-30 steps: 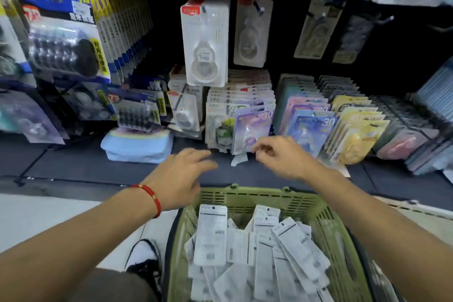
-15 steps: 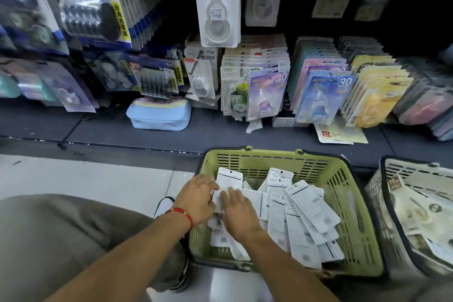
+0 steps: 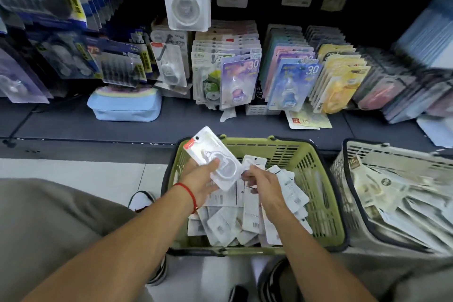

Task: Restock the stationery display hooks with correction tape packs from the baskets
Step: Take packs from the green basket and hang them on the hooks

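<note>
Left hand: fingers clamped on one white correction tape pack.
Right hand: fingertips pinching another pack.
Green basket: many packs left; restocking looks unfinished.

Our two hands, raised side by side with forearms reaching forward

Our left hand, a red cord round its wrist, grips a pack with the thumb pressed on its front and fingers beneath. Our right hand sits just beside it, knuckles up, fingers curled downward; what they pinch we cannot tell.
</note>
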`<control>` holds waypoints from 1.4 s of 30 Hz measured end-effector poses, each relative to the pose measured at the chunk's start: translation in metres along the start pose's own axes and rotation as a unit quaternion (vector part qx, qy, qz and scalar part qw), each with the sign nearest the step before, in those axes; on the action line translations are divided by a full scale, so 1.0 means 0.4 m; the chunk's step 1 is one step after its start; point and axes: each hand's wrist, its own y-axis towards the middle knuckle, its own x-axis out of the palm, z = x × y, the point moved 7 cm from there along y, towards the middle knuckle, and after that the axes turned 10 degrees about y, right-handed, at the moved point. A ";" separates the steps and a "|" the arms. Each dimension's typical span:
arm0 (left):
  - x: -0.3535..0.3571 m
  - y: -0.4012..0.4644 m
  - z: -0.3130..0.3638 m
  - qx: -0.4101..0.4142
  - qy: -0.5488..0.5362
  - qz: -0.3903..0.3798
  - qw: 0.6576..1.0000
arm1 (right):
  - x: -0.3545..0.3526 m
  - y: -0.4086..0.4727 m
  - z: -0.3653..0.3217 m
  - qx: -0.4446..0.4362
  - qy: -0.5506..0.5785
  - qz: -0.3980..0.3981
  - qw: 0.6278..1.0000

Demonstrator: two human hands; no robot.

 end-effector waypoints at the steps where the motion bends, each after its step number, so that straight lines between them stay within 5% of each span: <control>1: -0.012 0.004 0.005 0.017 0.007 0.017 1.000 | -0.045 0.020 0.005 -0.034 -0.169 0.036 0.984; 3: -0.031 0.006 -0.009 0.015 0.040 0.036 0.998 | -0.114 0.049 0.052 -0.009 -0.465 0.034 0.885; 4: -0.038 0.008 -0.023 0.002 0.054 0.036 0.998 | -0.146 0.059 0.095 0.036 -0.527 0.011 0.849; 7: -0.050 0.016 -0.061 -0.025 0.100 0.020 0.994 | -0.191 0.064 0.154 0.062 -0.566 -0.022 0.822; 14: -0.014 0.034 -0.093 -0.043 0.116 -0.017 0.992 | -0.237 0.056 0.022 -0.014 -0.351 0.061 0.934; 17: 0.016 0.027 -0.103 -0.056 0.104 -0.046 0.992 | -0.224 0.031 -0.016 0.028 -0.082 0.069 0.994; 19: 0.035 0.017 -0.105 -0.061 0.071 -0.073 0.993 | -0.153 0.020 -0.027 0.072 0.039 -0.011 0.997; 23: 0.051 0.012 -0.096 -0.024 0.034 -0.090 0.995 | -0.003 0.004 -0.034 0.068 0.015 -0.170 0.983; 26: 0.024 0.015 -0.085 0.010 0.062 -0.049 0.997 | -0.057 0.056 -0.010 -0.019 -0.198 -0.049 0.979; 28: 0.002 0.018 -0.084 0.017 0.077 -0.043 0.996 | -0.140 0.072 0.046 0.015 -0.387 0.012 0.922; 32: -0.022 0.021 -0.085 0.029 0.062 -0.058 0.996 | -0.221 0.043 0.188 0.131 -0.494 -0.053 0.858; 34: -0.024 0.024 -0.086 0.033 0.062 -0.054 0.996 | -0.214 0.045 0.182 0.109 -0.460 -0.059 0.879; 37: -0.015 0.026 -0.090 0.034 0.062 -0.052 0.996 | -0.238 0.042 0.098 0.056 -0.364 0.069 0.927; 40: 0.003 0.020 -0.085 0.038 0.052 -0.054 0.996 | -0.262 0.026 0.010 0.044 -0.136 0.180 0.973; 42: 0.018 0.007 -0.066 0.050 0.037 -0.060 0.996 | -0.213 0.027 -0.041 0.077 0.018 0.134 0.988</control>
